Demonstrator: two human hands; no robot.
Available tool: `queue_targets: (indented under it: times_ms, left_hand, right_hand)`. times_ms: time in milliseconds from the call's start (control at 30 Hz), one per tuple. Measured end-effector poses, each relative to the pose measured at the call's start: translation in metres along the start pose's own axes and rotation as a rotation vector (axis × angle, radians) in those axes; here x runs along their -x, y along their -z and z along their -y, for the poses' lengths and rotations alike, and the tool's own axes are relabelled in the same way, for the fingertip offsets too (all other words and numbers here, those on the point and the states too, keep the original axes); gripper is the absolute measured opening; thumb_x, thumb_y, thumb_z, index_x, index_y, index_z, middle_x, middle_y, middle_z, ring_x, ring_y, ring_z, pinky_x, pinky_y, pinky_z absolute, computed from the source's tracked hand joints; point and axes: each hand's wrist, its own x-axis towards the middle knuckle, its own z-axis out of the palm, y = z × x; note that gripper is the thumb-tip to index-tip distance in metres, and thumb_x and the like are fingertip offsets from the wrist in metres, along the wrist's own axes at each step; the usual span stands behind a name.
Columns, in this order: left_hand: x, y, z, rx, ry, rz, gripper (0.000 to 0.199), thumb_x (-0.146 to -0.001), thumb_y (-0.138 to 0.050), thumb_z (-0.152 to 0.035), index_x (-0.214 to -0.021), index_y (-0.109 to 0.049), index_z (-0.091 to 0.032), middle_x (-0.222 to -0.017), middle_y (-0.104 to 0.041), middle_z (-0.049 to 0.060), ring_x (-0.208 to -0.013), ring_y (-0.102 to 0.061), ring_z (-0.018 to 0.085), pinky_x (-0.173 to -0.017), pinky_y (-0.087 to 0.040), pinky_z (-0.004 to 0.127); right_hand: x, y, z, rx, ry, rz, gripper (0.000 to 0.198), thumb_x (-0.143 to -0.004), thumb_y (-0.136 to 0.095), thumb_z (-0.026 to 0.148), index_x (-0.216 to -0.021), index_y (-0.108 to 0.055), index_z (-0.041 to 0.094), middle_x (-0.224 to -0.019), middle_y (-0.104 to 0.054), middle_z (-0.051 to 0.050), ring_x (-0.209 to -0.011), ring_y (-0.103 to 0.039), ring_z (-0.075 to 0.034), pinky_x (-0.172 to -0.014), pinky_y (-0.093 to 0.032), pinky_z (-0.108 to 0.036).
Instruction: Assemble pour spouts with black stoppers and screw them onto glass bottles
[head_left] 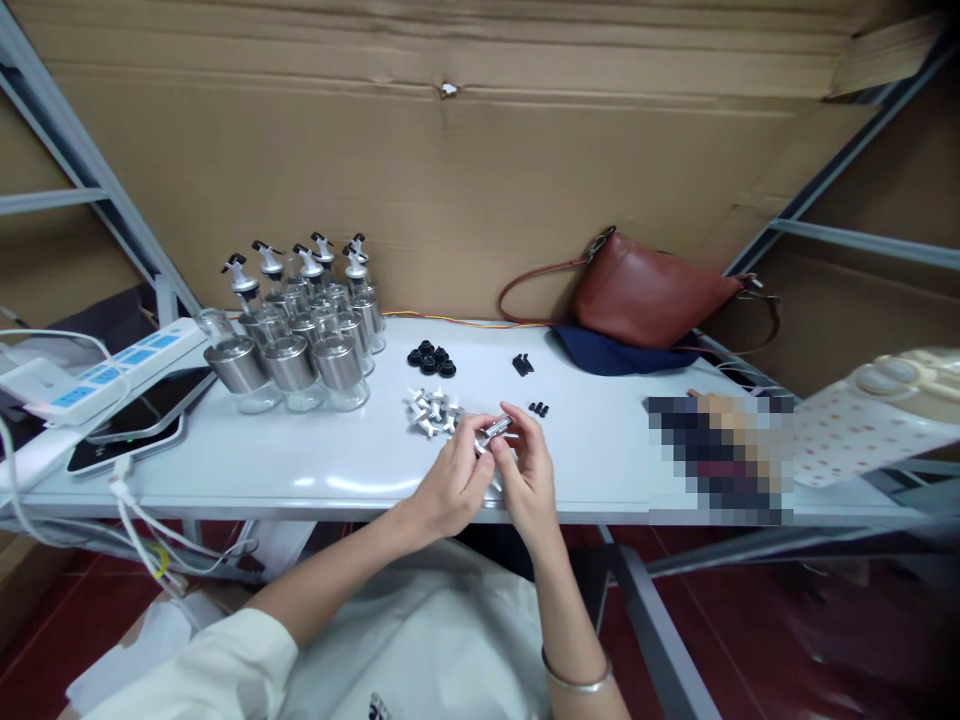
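Both hands meet near the front edge of the table (420,485). My left hand (452,480) and my right hand (527,470) have their fingers closed on a small silver metal-looking part (498,427), partly hidden by the fingertips. Just beyond them lies a cluster of silver spout pieces (431,408). Farther back sit several round black stoppers (430,358). To the right are small black levers (523,365) and a few tiny black pieces (538,409).
Glass-and-steel bottles (286,362), some with pourers, crowd the left. A power strip (112,372) and phone-like devices (142,415) lie beyond them. A brown handbag (652,290) rests on a dark blue cap (622,352); a dotted white object (870,420) stands far right.
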Motion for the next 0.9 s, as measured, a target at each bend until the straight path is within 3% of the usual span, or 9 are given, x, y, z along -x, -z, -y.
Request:
queue_targets:
  times_ms: [200,367,533,633,767,900]
  left_hand:
    - [0.001,-0.002,0.001,0.109,0.103,-0.033,0.034,-0.081,-0.061,-0.03,-0.105,-0.041,-0.019,-0.095,-0.056,0.005,-0.081,-0.057,0.015,-0.069,-0.046,0.026]
    - [0.005,-0.004,0.002,0.053,0.113,-0.065,0.032,-0.082,-0.061,-0.036,-0.099,-0.039,-0.02,-0.094,-0.053,0.004,-0.082,-0.057,0.015,-0.074,-0.047,0.029]
    - [0.006,-0.003,0.002,0.117,-0.001,-0.072,0.025,-0.091,-0.048,-0.036,-0.103,-0.032,-0.021,-0.104,-0.051,0.008,-0.102,-0.055,0.019,-0.089,-0.044,0.035]
    - [0.005,-0.001,0.001,0.169,0.032,-0.044,0.017,-0.093,-0.04,-0.033,-0.101,-0.032,-0.021,-0.102,-0.051,0.008,-0.101,-0.055,0.018,-0.088,-0.044,0.033]
    - [0.001,0.0,-0.002,0.215,0.195,-0.019,0.025,-0.088,-0.05,-0.037,-0.097,-0.033,-0.021,-0.096,-0.054,0.005,-0.075,-0.055,0.013,-0.06,-0.043,0.023]
    - [-0.002,0.004,-0.005,0.111,0.292,0.076,0.025,-0.085,-0.052,-0.041,-0.09,-0.043,-0.018,-0.065,-0.049,-0.004,-0.049,-0.04,0.008,-0.049,-0.032,0.021]
  right_hand:
    - [-0.001,0.004,0.0,-0.14,-0.125,-0.063,0.032,-0.085,-0.057,0.039,-0.109,-0.067,0.02,-0.102,-0.069,-0.007,-0.087,-0.063,-0.021,-0.078,-0.051,-0.033]
    - [-0.002,0.006,0.003,-0.231,-0.154,-0.07,0.025,-0.076,-0.066,0.035,-0.095,-0.072,0.021,-0.081,-0.071,-0.004,-0.074,-0.066,-0.02,-0.072,-0.054,-0.033]
    - [-0.001,0.004,0.001,-0.195,-0.136,-0.046,0.03,-0.07,-0.071,0.028,-0.099,-0.07,0.022,-0.087,-0.073,-0.003,-0.084,-0.067,-0.021,-0.081,-0.053,-0.036]
    - [0.0,0.003,-0.002,-0.154,-0.118,-0.075,0.025,-0.073,-0.069,0.027,-0.097,-0.068,0.021,-0.091,-0.073,-0.005,-0.088,-0.068,-0.022,-0.083,-0.052,-0.036]
    - [0.003,0.002,-0.005,-0.13,-0.082,-0.072,0.022,-0.079,-0.066,0.026,-0.101,-0.064,0.022,-0.096,-0.073,-0.006,-0.094,-0.068,-0.023,-0.085,-0.052,-0.036]
    - [0.005,0.003,-0.008,-0.155,-0.036,-0.034,0.025,-0.084,-0.061,0.027,-0.109,-0.061,0.024,-0.109,-0.07,-0.007,-0.103,-0.065,-0.023,-0.089,-0.051,-0.038]
